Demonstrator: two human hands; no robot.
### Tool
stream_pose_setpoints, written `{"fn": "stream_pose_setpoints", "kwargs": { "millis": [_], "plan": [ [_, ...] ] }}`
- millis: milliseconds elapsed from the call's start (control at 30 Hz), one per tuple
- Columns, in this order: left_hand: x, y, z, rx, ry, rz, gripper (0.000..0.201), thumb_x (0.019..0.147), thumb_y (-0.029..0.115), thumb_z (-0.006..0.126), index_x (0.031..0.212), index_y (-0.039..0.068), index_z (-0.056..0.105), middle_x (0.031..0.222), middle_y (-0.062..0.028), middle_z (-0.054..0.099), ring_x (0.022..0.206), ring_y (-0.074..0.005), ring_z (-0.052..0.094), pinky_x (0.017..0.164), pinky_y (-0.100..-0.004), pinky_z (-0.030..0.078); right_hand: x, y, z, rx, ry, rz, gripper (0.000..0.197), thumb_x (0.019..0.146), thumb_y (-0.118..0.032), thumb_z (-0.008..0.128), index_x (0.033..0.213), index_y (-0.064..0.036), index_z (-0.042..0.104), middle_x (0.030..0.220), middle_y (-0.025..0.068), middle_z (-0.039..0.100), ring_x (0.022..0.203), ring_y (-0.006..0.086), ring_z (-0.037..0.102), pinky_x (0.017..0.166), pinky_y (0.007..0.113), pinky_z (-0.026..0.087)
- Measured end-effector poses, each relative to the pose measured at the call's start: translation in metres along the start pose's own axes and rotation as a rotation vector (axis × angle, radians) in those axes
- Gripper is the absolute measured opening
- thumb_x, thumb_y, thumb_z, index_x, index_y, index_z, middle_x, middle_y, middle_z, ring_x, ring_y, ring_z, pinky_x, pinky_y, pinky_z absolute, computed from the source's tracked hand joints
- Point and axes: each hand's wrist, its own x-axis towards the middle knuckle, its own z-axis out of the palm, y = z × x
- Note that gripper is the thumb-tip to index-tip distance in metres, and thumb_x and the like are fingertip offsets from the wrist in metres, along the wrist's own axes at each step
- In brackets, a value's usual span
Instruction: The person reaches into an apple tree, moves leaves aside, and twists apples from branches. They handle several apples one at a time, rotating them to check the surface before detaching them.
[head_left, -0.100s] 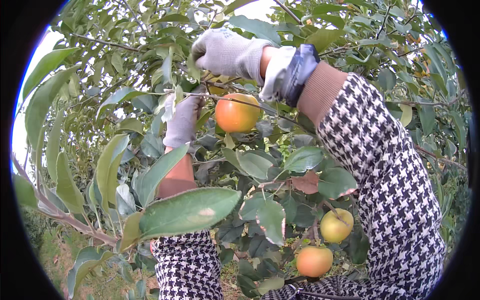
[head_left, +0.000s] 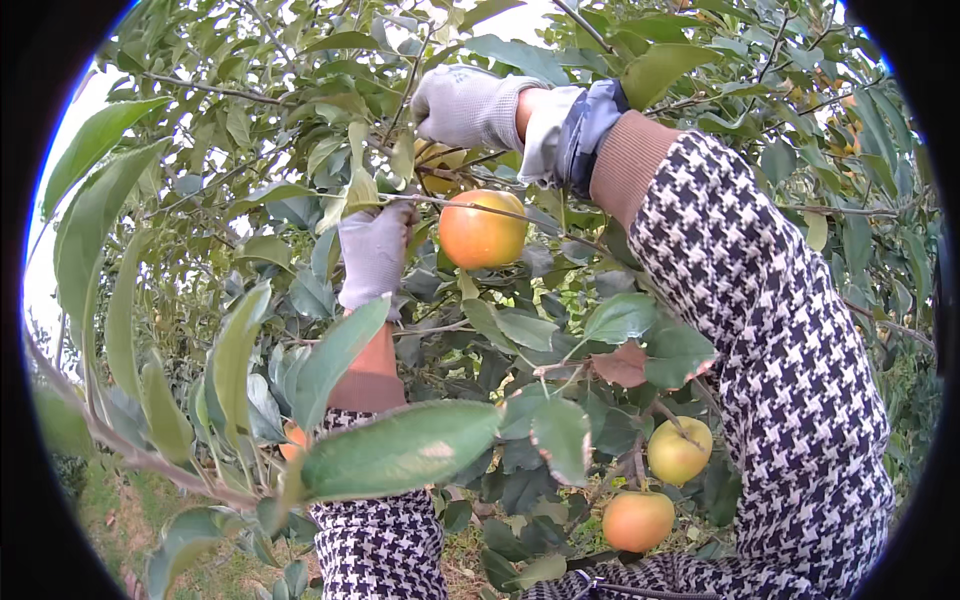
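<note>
Both of my hands wear pale grey knit gloves. My left hand (head_left: pixel 372 255) is curled closed beside a thin twig (head_left: pixel 480 208) and a yellowish leaf (head_left: pixel 361 190); what its fingers hold is hidden. Above and to the right, my right hand (head_left: pixel 468 105) is also closed, its fingertips turned away among leaves and twigs. Just right of the left hand and below the right one hangs an orange-yellow apple (head_left: pixel 482 232), with the twig crossing in front of it. A second, yellower apple (head_left: pixel 438 166) is partly covered by twigs between the hands.
A yellow apple (head_left: pixel 679 450) and an orange apple (head_left: pixel 638 521) hang at the lower right. A leafy branch (head_left: pixel 150 455) reaches in from the left, its large leaf (head_left: pixel 400 450) crossing my left forearm. Dense foliage surrounds everything, with grass (head_left: pixel 120 530) at the lower left.
The view has shifted slightly. My right hand appears a little farther right, and my left hand a little lower and right. The near left branch has dipped. Both hands stay closed.
</note>
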Motion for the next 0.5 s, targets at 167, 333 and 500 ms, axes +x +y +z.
{"fn": "stream_pose_setpoints", "kwargs": {
  "millis": [167,333,500],
  "plan": [
    [-0.035,0.001,0.009,0.089,-0.126,0.183,0.006,0.089,0.002,0.064,0.090,0.001,0.070,0.078,-0.0020,0.067,0.070,-0.0071,0.057,0.065,-0.0242,0.047,0.001,0.005,0.008,0.007,-0.126,0.044,0.032,0.086,-0.024,0.062,0.113,-0.0095,0.071,0.103,0.0166,0.071,0.098,0.0319,0.067,0.089,0.040,0.051],
    [-0.049,0.013,0.008,0.338,-0.284,0.433,0.011,0.084,-0.003,0.065,0.094,-0.003,0.068,0.084,-0.0060,0.067,0.076,-0.0107,0.059,0.072,-0.0280,0.049,0.013,0.008,0.015,0.027,-0.214,0.089,0.041,0.085,-0.031,0.063,0.122,-0.0131,0.067,0.111,0.0171,0.069,0.104,0.0321,0.066,0.091,0.041,0.051],
    [-0.067,0.029,0.010,0.404,-0.284,0.344,0.012,0.084,-0.003,0.065,0.095,-0.002,0.068,0.084,-0.0038,0.067,0.076,-0.0087,0.059,0.070,-0.0268,0.050,0.034,0.011,0.034,-0.192,-0.272,-0.058,0.041,0.083,-0.042,0.062,0.108,-0.0113,0.073,0.110,0.0181,0.069,0.102,0.0333,0.066,0.088,0.040,0.051]
  ]
}}
